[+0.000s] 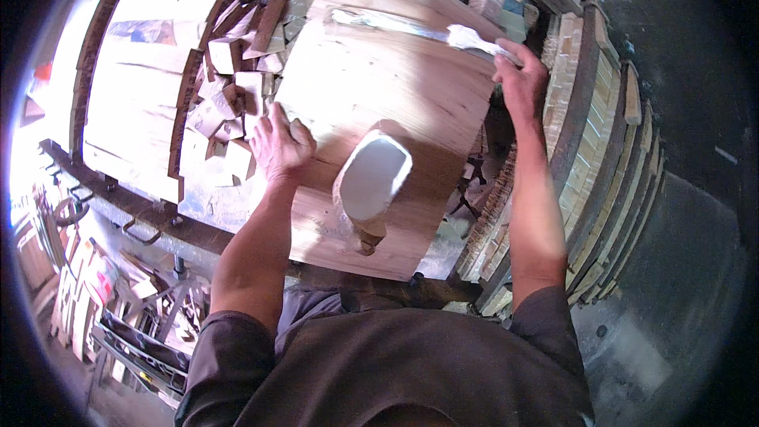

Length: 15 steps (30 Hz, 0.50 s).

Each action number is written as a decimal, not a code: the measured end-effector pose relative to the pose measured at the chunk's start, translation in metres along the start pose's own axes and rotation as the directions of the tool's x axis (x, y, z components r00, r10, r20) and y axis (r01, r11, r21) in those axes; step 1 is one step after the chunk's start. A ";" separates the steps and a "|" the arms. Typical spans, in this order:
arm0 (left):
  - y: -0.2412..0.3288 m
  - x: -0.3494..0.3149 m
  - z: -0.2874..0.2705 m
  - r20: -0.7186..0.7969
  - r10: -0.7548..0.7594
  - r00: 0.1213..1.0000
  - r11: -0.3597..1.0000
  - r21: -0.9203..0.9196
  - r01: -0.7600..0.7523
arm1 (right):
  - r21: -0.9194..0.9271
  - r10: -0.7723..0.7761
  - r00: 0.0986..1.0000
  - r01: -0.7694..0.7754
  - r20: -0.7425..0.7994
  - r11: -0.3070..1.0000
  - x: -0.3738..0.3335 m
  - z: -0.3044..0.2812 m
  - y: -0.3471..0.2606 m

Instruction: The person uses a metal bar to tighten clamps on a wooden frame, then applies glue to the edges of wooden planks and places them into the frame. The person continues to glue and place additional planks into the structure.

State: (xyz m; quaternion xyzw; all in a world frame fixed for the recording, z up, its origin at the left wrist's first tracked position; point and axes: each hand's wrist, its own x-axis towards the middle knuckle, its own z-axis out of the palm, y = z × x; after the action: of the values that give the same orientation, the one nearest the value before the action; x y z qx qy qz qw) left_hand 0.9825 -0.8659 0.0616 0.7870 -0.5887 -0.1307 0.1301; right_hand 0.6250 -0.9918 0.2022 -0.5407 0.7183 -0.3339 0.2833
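Observation:
A broad pale wooden board (395, 87) lies tilted in front of me, its grain showing. My right hand (522, 75), at the board's far right edge, is closed round the handle of a brush (473, 39) whose head is coated in white. From the brush a wet white streak (379, 22) runs leftward along the board's far part. My left hand (283, 145) grips the board's left edge with bent fingers. Between my arms, on the near part of the board, stands an open container (375, 174) of smooth white liquid, with brown drips on its outer side.
Loose wood offcuts (229, 103) are heaped left of the board. Beyond them lies another large pale panel (138, 103). Stacked boards (593, 134) with rough edges rise close to my right arm. A dark metal rail (134, 205) with hooks crosses the left side, above piled wood strips (75, 292).

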 end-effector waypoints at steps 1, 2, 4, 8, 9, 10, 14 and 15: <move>0.000 0.000 0.000 -0.002 0.000 1.000 1.000 -0.006 0.000 | -0.014 -0.006 1.000 0.006 0.029 1.000 0.000 0.016 -0.012; -0.005 0.001 0.005 -0.029 0.005 1.000 1.000 0.018 -0.004 | -0.024 -0.015 0.998 0.016 0.063 1.000 0.000 0.035 -0.027; -0.001 0.002 0.002 -0.003 -0.002 1.000 1.000 0.006 0.002 | -0.025 -0.173 0.983 0.175 0.064 0.984 0.005 0.072 -0.036; -0.005 0.001 0.003 -0.041 0.014 0.999 1.000 0.010 -0.014 | -0.093 -0.427 0.904 0.428 0.038 0.899 0.009 0.143 -0.070; -0.004 0.003 0.001 -0.024 0.007 1.000 1.000 0.001 -0.007 | -0.083 -0.458 0.888 0.459 0.039 0.884 0.012 0.156 -0.076; -0.003 0.002 0.000 -0.025 0.010 1.000 1.000 -0.003 -0.010 | -0.074 -0.488 0.872 0.489 0.038 0.869 0.013 0.165 -0.081; -0.005 0.002 0.002 -0.025 0.003 1.000 1.000 -0.004 -0.003 | 0.070 -0.382 0.924 0.381 0.011 0.922 0.014 0.171 -0.086; -0.008 0.001 0.003 -0.021 -0.007 1.000 1.000 0.002 0.007 | 0.113 -0.357 0.934 0.355 -0.006 0.928 0.012 0.164 -0.082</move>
State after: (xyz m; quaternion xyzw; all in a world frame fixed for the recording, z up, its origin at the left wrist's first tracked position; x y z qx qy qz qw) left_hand 0.9884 -0.8652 0.0558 0.7907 -0.5846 -0.1220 0.1349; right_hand 0.7960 -1.0476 0.1655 -0.6476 0.5865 -0.4154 0.2532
